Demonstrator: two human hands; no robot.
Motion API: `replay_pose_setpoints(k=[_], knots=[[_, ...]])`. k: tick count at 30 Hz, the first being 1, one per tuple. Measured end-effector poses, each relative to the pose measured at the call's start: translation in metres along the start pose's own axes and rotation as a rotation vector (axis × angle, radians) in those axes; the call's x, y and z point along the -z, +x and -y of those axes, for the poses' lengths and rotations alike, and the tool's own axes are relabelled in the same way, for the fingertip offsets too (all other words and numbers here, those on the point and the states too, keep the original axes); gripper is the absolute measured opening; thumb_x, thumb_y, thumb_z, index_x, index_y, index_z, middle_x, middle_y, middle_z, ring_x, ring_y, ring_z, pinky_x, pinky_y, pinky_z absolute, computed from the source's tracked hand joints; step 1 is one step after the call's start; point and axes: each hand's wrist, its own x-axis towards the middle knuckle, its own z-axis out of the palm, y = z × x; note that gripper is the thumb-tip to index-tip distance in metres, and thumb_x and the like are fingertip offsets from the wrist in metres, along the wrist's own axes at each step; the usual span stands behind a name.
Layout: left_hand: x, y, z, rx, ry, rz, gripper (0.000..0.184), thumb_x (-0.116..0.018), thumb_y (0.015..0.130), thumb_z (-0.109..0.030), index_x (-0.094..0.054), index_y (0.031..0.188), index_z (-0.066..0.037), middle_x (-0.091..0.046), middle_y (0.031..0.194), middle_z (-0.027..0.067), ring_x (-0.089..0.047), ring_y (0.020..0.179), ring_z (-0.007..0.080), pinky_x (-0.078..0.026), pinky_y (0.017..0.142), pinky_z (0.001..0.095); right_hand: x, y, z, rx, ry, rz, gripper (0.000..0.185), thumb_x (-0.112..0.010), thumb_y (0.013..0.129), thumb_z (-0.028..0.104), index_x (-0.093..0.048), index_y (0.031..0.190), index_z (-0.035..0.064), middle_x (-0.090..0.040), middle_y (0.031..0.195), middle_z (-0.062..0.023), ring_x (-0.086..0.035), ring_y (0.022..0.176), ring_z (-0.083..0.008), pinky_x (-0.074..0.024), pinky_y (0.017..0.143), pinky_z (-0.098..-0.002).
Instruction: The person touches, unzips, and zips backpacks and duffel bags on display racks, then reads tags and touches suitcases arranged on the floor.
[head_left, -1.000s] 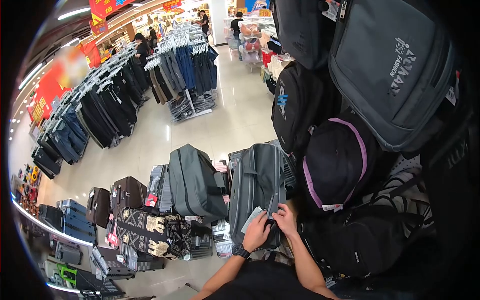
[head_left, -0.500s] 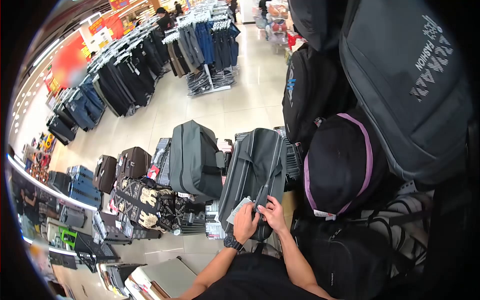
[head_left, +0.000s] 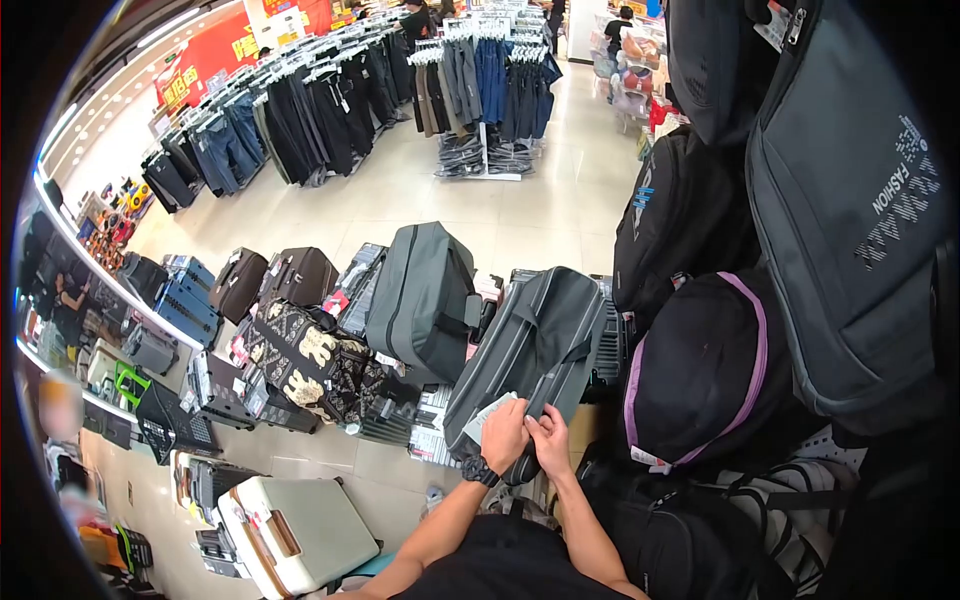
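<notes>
A dark grey travel bag [head_left: 545, 325] stands in front of me among the luggage, its zipped top and carry straps facing up. My left hand [head_left: 504, 438], with a black watch on the wrist, is closed on the near end of the bag. Beside those fingers a white paper tag [head_left: 487, 418] sticks out. My right hand [head_left: 547, 440] pinches the bag's edge just to the right, close to the left hand. Exactly which strap or zip lies under the fingertips is hidden. To the left is a similar grey bag [head_left: 420, 300].
Black backpacks [head_left: 680, 220] and a black bag with purple trim [head_left: 700, 370] crowd the right side. A patterned bag [head_left: 310, 360] and brown suitcases [head_left: 298, 275] stand left. A cream suitcase [head_left: 300, 530] is at lower left. Racks of trousers [head_left: 485, 90] stand across the aisle.
The view has turned left, so the racks and bags appear further right. Both hands stay at the near end of the travel bag, with the fingers slightly shifted.
</notes>
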Motion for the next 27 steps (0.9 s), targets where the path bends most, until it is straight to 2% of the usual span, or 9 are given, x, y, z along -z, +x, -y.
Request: replay_pose_setpoints(k=[6, 12, 15, 18, 19, 21, 22, 23, 27], knots=[[0.009, -0.005, -0.005, -0.044, -0.028, 0.027, 0.031, -0.064, 0.089, -0.006, -0.063, 0.119, 0.002, -0.068, 0.103, 0.0182, -0.067, 0.096, 0.0397, -0.054, 0.081, 0.0513, 0.001, -0.001, 0.000, -0.007, -0.032, -0.043, 0.055, -0.069, 0.104, 0.006, -0.041, 0.148, -0.0118, -0.065, 0.091, -0.0009, -0.062, 0.087, -0.0053, -0.0498, 0.076, -0.0202], [0.019, -0.004, -0.002, -0.133, -0.076, 0.049, 0.028, -0.060, 0.095, -0.009, -0.060, 0.120, 0.003, -0.067, 0.100, 0.0209, -0.067, 0.093, 0.0424, -0.055, 0.080, 0.0514, -0.002, -0.006, 0.002, 0.001, -0.085, -0.066, 0.056, -0.068, 0.107, 0.014, -0.041, 0.149, -0.0111, -0.066, 0.090, 0.0007, -0.061, 0.086, -0.0046, -0.0485, 0.076, -0.0221], [0.022, -0.005, 0.000, -0.109, -0.100, 0.173, 0.036, -0.058, 0.097, -0.010, -0.057, 0.131, 0.002, -0.068, 0.108, 0.0240, -0.067, 0.099, 0.0450, -0.054, 0.084, 0.0518, -0.001, -0.010, 0.001, 0.004, -0.105, -0.059, 0.060, -0.067, 0.108, 0.019, -0.039, 0.151, -0.0110, -0.067, 0.096, 0.0001, -0.060, 0.088, -0.0047, -0.0483, 0.078, -0.0221], [0.030, -0.014, -0.004, -0.175, -0.122, 0.118, 0.040, -0.060, 0.094, -0.009, -0.057, 0.132, 0.003, -0.068, 0.116, 0.0229, -0.068, 0.101, 0.0433, -0.056, 0.084, 0.0519, -0.001, -0.015, 0.002, 0.019, -0.153, -0.073, 0.059, -0.064, 0.109, 0.023, -0.040, 0.153, -0.0089, -0.068, 0.105, -0.0025, -0.060, 0.093, -0.0065, -0.0496, 0.083, -0.0243], [0.033, -0.021, -0.004, -0.201, -0.114, 0.153, 0.050, -0.061, 0.092, -0.007, -0.053, 0.141, 0.002, -0.066, 0.128, 0.0223, -0.066, 0.111, 0.0415, -0.055, 0.091, 0.0499, 0.002, -0.013, -0.002, 0.037, -0.166, -0.144, 0.056, -0.064, 0.110, 0.023, -0.043, 0.152, -0.0081, -0.068, 0.106, -0.0032, -0.060, 0.095, -0.0072, -0.0497, 0.085, -0.0249], [0.046, -0.036, -0.003, -0.211, -0.145, 0.136, 0.052, -0.060, 0.091, -0.005, -0.055, 0.142, 0.001, -0.066, 0.129, 0.0228, -0.065, 0.113, 0.0421, -0.054, 0.095, 0.0492, 0.015, -0.012, -0.008, 0.067, -0.261, -0.212, 0.050, -0.062, 0.110, 0.023, -0.048, 0.149, -0.0061, -0.068, 0.108, -0.0034, -0.059, 0.102, -0.0075, -0.0501, 0.087, -0.0259], [0.054, -0.045, -0.001, -0.226, -0.175, 0.125, 0.053, -0.060, 0.090, -0.003, -0.056, 0.143, 0.001, -0.066, 0.129, 0.0232, -0.065, 0.115, 0.0426, -0.053, 0.099, 0.0484, 0.015, -0.015, -0.001, 0.056, -0.228, -0.201, 0.054, -0.063, 0.110, 0.023, -0.043, 0.150, -0.0076, -0.072, 0.099, -0.0070, -0.066, 0.091, -0.0111, -0.0516, 0.085, -0.0257], [0.064, -0.054, 0.005, -0.215, -0.154, 0.163, 0.055, -0.060, 0.092, -0.005, -0.053, 0.147, -0.002, -0.062, 0.138, 0.0186, -0.062, 0.121, 0.0378, -0.051, 0.102, 0.0467, 0.017, -0.016, -0.002, 0.081, -0.212, -0.186, 0.054, -0.063, 0.109, 0.021, -0.042, 0.151, -0.0067, -0.072, 0.098, -0.0075, -0.067, 0.089, -0.0114, -0.0518, 0.084, -0.0255], [0.103, -0.099, 0.048, -0.091, -0.165, 0.121, 0.050, -0.058, 0.094, -0.004, -0.056, 0.144, -0.002, -0.063, 0.135, 0.0169, -0.062, 0.121, 0.0377, -0.051, 0.102, 0.0469, 0.022, -0.030, 0.004, 0.143, -0.160, -0.160, 0.051, -0.068, 0.104, 0.006, -0.044, 0.149, 0.0018, -0.071, 0.098, -0.0076, -0.067, 0.086, -0.0123, -0.0523, 0.081, -0.0264]])
